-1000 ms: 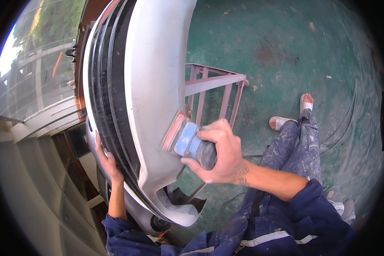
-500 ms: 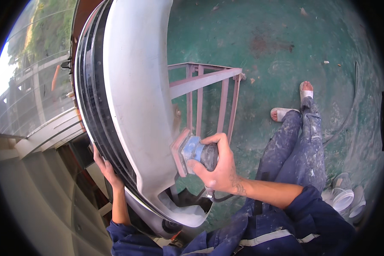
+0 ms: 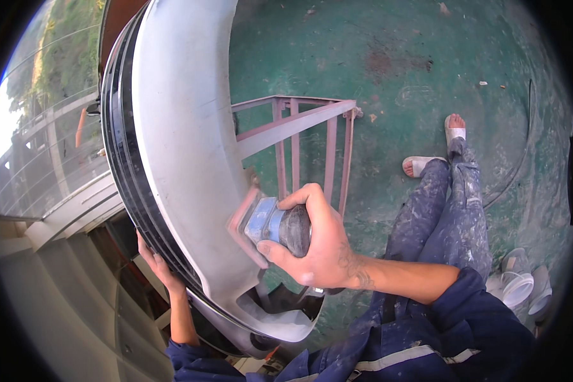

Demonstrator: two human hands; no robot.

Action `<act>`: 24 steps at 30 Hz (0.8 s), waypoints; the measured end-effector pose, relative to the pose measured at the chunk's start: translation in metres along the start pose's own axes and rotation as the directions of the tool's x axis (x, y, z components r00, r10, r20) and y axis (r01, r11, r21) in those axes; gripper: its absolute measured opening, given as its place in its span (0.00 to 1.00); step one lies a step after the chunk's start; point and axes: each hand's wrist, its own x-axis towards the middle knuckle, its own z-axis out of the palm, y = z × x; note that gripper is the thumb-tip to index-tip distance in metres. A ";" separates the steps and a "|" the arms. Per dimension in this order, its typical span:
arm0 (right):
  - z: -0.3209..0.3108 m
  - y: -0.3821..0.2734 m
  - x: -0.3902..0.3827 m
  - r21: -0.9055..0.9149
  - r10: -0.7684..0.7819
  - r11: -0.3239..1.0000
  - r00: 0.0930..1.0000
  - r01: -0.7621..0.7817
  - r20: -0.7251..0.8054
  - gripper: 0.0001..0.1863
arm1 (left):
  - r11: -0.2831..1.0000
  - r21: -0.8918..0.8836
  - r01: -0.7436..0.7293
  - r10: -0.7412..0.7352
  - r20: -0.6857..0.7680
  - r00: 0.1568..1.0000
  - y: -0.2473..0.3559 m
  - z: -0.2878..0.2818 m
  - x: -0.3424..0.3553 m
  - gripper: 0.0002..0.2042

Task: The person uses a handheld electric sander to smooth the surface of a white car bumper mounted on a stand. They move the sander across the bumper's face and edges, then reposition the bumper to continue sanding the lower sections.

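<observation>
A pale grey-white car bumper [image 3: 188, 137] with a black ridged strip along its left side stands on a metal frame. My right hand [image 3: 321, 245] is wrapped round a blue and black palm sander [image 3: 270, 223]. The sander's square reddish pad is tilted against the bumper's right edge and slightly blurred. On the other side my left hand [image 3: 160, 264] rests against the bumper's outer edge, fingers stretched out; its contact with the bumper is partly hidden. Part of the sander's hose fitting shows below my right wrist.
A pinkish metal stand [image 3: 299, 124] is under and right of the bumper. My legs and slippered feet are on the green dusty floor [image 3: 388, 38]. Several white plastic tubs [image 3: 516, 286] sit at lower right, and a hose [image 3: 528, 137] curves along the right.
My right hand has moved the sander left and slightly up, farther onto the bumper's surface. The bumper sits a little farther left in view; my left hand stays at its outer edge.
</observation>
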 end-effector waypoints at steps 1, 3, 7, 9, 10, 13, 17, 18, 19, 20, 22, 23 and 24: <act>0.000 -0.003 0.004 0.024 0.043 0.999 0.999 -0.043 0.006 0.32 | 1.000 -0.008 -0.001 0.001 -0.001 1.000 0.000 0.000 0.000 0.41; 0.000 -0.007 0.009 0.048 0.075 0.996 0.997 -0.075 0.010 0.31 | 1.000 -0.017 0.010 -0.010 0.008 1.000 0.000 -0.002 0.002 0.41; -0.001 -0.007 0.015 0.109 0.150 0.982 0.988 -0.152 0.022 0.32 | 1.000 -0.013 0.013 -0.013 0.007 1.000 0.000 0.000 0.001 0.42; -0.004 -0.003 0.013 0.100 0.161 0.981 0.986 -0.166 0.052 0.32 | 1.000 -0.005 -0.006 0.006 0.001 1.000 0.000 0.002 0.002 0.41; -0.004 -0.003 0.002 0.075 0.158 0.984 0.985 -0.163 0.069 0.32 | 1.000 -0.007 0.017 -0.017 0.010 1.000 0.003 0.000 0.003 0.42; 0.007 0.015 -0.035 0.046 0.123 0.991 0.991 -0.125 0.055 0.33 | 1.000 -0.018 0.004 -0.004 0.007 1.000 0.000 0.000 0.002 0.42; 0.015 0.016 -0.049 -0.015 0.030 0.999 0.999 -0.029 0.045 0.34 | 0.999 0.033 0.013 -0.013 0.010 1.000 0.007 -0.004 -0.002 0.44; 0.016 0.009 -0.040 -0.038 -0.019 0.999 0.999 0.020 0.030 0.34 | 0.999 0.031 0.015 -0.016 0.011 1.000 0.007 -0.003 -0.002 0.44; 0.017 0.001 -0.030 -0.061 -0.067 0.996 0.998 0.068 0.017 0.34 | 0.999 0.028 0.020 -0.020 0.011 1.000 0.007 -0.003 -0.003 0.44; 0.012 -0.009 -0.011 -0.083 -0.060 0.995 0.998 0.059 -0.002 0.33 | 0.998 0.057 0.004 -0.004 0.006 1.000 0.005 -0.001 -0.001 0.43; 0.004 -0.021 0.028 -0.068 -0.075 0.995 0.997 0.072 -0.032 0.32 | 0.998 0.061 -0.001 -0.001 0.025 1.000 0.007 -0.001 0.002 0.44; 0.002 -0.030 0.045 -0.071 -0.090 0.994 0.995 0.087 -0.040 0.32 | 0.998 0.061 -0.003 0.001 0.033 0.999 0.006 -0.002 0.002 0.44; 0.001 -0.039 0.059 -0.135 -0.184 0.975 0.982 0.177 -0.041 0.31 | 0.998 0.066 -0.008 0.005 0.038 0.999 0.012 -0.001 0.003 0.44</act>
